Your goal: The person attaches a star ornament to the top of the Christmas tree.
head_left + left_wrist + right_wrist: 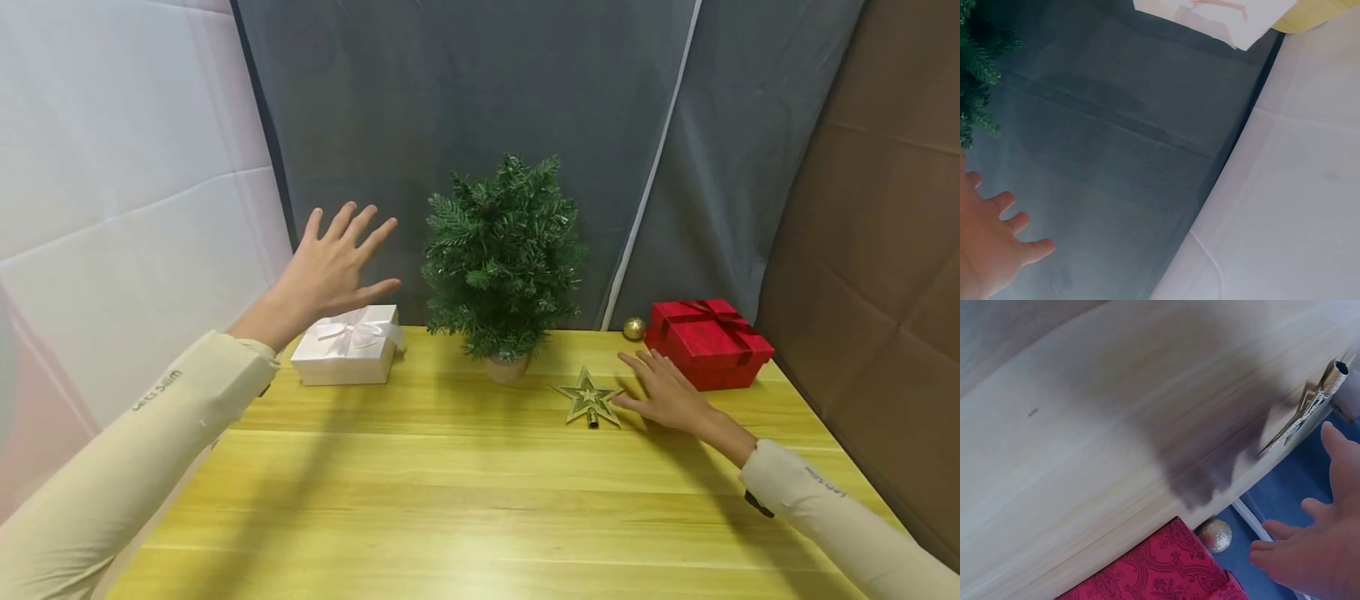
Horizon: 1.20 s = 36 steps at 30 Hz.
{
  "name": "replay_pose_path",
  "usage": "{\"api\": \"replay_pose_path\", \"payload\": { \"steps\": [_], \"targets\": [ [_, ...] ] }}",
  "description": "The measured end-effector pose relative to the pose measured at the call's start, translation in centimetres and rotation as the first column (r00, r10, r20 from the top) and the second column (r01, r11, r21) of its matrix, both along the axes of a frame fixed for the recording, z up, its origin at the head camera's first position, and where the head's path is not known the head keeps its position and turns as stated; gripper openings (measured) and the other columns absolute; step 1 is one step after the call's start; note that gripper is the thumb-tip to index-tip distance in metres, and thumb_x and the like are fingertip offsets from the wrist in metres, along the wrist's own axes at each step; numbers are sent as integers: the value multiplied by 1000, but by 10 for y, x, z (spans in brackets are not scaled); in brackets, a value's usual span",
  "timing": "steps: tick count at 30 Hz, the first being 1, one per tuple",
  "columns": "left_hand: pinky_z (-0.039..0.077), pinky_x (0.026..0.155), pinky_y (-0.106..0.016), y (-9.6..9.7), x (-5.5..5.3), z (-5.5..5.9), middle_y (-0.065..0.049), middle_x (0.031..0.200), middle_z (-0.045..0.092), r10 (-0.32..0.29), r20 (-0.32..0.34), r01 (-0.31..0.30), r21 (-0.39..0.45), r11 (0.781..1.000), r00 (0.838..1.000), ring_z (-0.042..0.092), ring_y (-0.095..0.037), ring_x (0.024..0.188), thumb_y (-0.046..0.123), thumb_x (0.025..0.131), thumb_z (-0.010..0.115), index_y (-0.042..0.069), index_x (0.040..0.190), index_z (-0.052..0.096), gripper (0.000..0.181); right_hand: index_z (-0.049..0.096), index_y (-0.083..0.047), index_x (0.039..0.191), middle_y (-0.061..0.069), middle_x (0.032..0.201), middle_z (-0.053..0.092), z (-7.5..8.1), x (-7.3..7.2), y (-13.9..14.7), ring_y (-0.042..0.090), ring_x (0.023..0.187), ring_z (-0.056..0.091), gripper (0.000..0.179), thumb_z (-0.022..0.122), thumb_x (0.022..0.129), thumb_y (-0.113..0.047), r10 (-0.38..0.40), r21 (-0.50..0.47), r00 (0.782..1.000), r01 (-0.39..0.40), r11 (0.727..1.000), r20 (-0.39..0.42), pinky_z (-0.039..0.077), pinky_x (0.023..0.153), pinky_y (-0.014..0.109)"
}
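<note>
With fingers spread wide, my left hand (326,268) is raised in the air between the white gift box (345,367) and the small green Christmas tree (502,258). It holds nothing. My right hand (663,396) hovers over the table at the right, fingers extended, its thumb close to the gold star tree topper (588,398). Whether the thumb touches the star cannot be told. The star lies on the table with its tube toward me. In the right wrist view the same hand (1316,550) appears with nothing in its grasp, and its shadow falls on the wood.
A red gift box (708,354) with a dark ribbon stands at the table's back right, beside a gold ball (633,328). Grey cloth (480,83) hangs behind the wooden table (465,500). White cloth (127,125) borders the left, brown cloth (877,233) the right.
</note>
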State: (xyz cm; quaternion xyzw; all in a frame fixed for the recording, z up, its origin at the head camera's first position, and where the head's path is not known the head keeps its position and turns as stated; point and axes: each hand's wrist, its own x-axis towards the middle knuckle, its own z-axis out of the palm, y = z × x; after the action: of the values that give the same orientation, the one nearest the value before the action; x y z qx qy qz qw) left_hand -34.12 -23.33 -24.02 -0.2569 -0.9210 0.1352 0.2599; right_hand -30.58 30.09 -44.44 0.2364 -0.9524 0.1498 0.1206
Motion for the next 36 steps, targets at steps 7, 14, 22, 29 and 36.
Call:
{"api": "replay_pose_path", "payload": {
  "steps": [7,14,22,29,36],
  "targets": [
    [17,118,-73,3,-2,6,-21,167,26,-15,-12,15,17,1000,1000,22,-45,153,66,97,57,17,167,22,92,50,3,150,33,139,56,-3,-2,-2,56,132,49,73,83,91,-22,92,-43,995,-94,995,-26,38,109,70],
    [19,118,-74,4,-3,8,-21,167,27,-22,-14,22,32,999,1000,24,-45,153,66,98,57,18,167,22,91,58,4,143,28,137,62,-6,-9,-7,47,126,58,58,80,93,-13,126,-94,991,-122,988,47,49,102,62],
    [18,119,-72,15,-5,15,-19,168,25,-42,-24,44,75,996,999,24,-43,154,63,101,55,20,168,19,88,68,4,131,25,122,70,-14,-16,-6,37,104,67,44,81,91,-9,139,-87,990,-136,987,28,56,85,51],
    [18,119,-71,25,-6,27,-19,169,25,-55,-13,56,105,993,998,23,-43,154,58,104,52,20,168,18,82,72,4,126,22,113,72,-14,-23,-9,30,89,66,38,81,91,-9,156,-68,988,-154,986,15,54,73,44],
    [21,119,-71,34,-8,35,-18,168,26,-68,4,67,136,989,998,24,-42,154,56,106,49,20,168,18,78,75,2,122,20,110,73,-15,-24,-11,35,97,70,31,79,92,-5,160,-44,986,-158,986,42,59,79,48]
  ]
}}
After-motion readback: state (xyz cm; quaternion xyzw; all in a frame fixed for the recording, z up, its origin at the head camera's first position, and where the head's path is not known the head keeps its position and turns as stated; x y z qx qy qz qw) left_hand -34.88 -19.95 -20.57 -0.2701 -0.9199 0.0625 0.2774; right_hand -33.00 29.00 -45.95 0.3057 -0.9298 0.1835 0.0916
